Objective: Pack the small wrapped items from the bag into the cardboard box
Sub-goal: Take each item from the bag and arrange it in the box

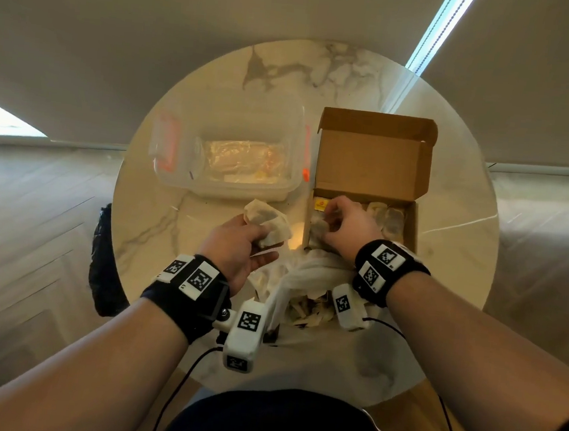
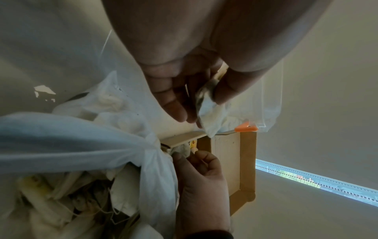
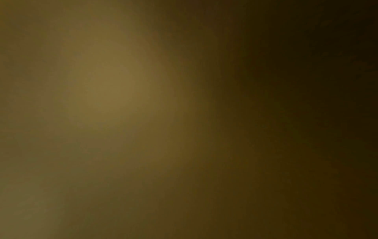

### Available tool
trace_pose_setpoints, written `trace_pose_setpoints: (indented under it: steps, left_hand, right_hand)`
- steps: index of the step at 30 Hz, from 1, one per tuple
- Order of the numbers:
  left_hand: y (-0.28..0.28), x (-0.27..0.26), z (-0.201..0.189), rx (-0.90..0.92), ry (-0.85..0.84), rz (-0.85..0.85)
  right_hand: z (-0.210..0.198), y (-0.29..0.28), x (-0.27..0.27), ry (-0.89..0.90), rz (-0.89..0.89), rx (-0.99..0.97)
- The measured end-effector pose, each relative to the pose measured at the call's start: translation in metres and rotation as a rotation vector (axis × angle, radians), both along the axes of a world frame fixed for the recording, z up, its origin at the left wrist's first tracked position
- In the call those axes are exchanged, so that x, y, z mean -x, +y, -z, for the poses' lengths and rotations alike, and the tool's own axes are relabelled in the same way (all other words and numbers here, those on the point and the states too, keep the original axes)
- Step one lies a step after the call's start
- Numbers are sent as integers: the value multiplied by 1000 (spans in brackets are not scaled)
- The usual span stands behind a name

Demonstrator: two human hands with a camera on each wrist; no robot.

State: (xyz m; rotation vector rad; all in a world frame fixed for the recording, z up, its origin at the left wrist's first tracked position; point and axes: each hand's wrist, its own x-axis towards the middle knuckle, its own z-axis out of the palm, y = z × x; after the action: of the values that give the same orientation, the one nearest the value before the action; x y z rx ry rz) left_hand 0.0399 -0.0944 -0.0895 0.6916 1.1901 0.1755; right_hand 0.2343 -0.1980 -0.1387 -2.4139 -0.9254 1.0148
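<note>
An open cardboard box (image 1: 411, 223) sits right of centre on the round table, its lid flap standing up behind; several small wrapped items (image 1: 393, 219) lie inside. My right hand (image 1: 342, 224) reaches into the box's near left part, its curled fingers pinching one wrapped item (image 2: 181, 151). My left hand (image 1: 239, 245) hovers left of the box and grips a small bunch of wrapped items (image 1: 268, 222) between thumb and fingers (image 2: 174, 103). A white plastic bag (image 1: 304, 282) holding more wrapped items (image 2: 61, 202) lies open at the near edge. The right wrist view is dark and blurred.
A clear plastic tub (image 1: 228, 148) with orange latches stands left of the box. The marble table (image 1: 322, 81) is round, with bare surface at the back. A dark object (image 1: 105, 261) stands beside the table's left edge. Cables hang near my lap.
</note>
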Motion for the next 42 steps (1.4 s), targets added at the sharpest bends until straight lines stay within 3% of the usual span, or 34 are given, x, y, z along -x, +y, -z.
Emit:
trace_pose_setpoints:
  steps: [6, 11, 15, 18, 20, 24, 27, 32, 36, 42]
  left_hand:
    - [-4, 3, 4, 11, 34, -15]
    - [-10, -3, 2, 19, -4, -11]
    - [-13, -13, -6, 25, -64, -7]
    - [-16, -24, -15, 55, -110, -26]
    - [-18, -31, -20, 66, -147, 3]
    - [-22, -42, -21, 97, -162, 43]
    - [-20, -45, -15, 99, -132, -8]
    - [-12, -34, -1, 47, -50, -83]
    - [-9, -15, 12, 5, 20, -43]
    - [2, 2, 23, -55, 67, -6]
  right_hand:
    - [5, 0, 2, -135, -38, 3]
    - [5, 0, 1, -43, -153, 165]
    - [-23, -11, -4, -15, -60, 2]
    - [-56, -23, -3, 299, 116, -214]
    - [-69, -30, 0, 424, 104, -244]
    - [-77, -36, 5, 333, 5, -269]
    - [-74, -42, 2, 451, 128, -330]
    - [-65, -44, -5, 727, 504, -449]
    - [-35, -30, -18, 469, 577, -255]
    - [-10, 7, -19, 231, 341, -129]
